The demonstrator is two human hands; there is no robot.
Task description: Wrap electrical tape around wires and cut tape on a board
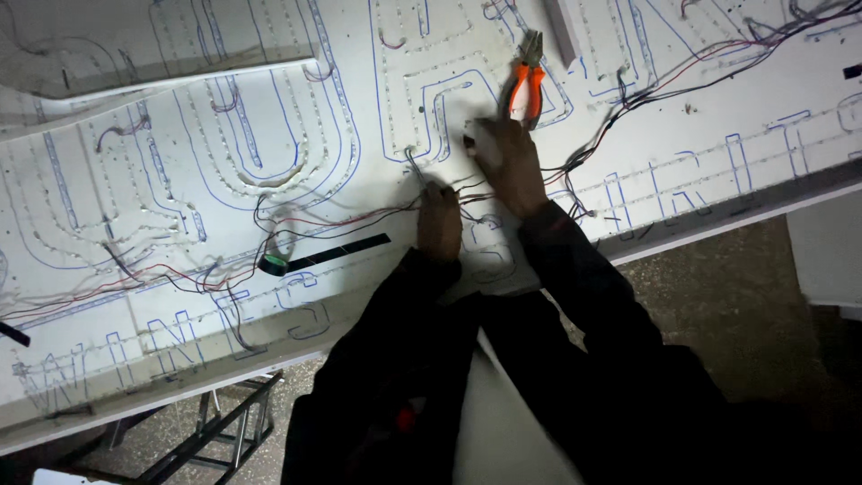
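Note:
A large white sign board (224, 81) with blue outlined letters and rows of small light strips lies before me. My left hand (439, 222) pinches thin red and black wires (359, 216) near the board's front edge. My right hand (507, 157) rests on the board just beyond it, fingers closed around a small pale piece at the wires; what that piece is I cannot tell. Both arms wear dark sleeves. Orange-handled pliers (525, 81) lie on the board just beyond my right hand, untouched.
A roll of black tape (273, 265) with a strip pulled out lies to the left of my hands. More wires (682, 67) run off to the upper right. A metal stand (211, 431) shows below the board, over a concrete floor (718, 287).

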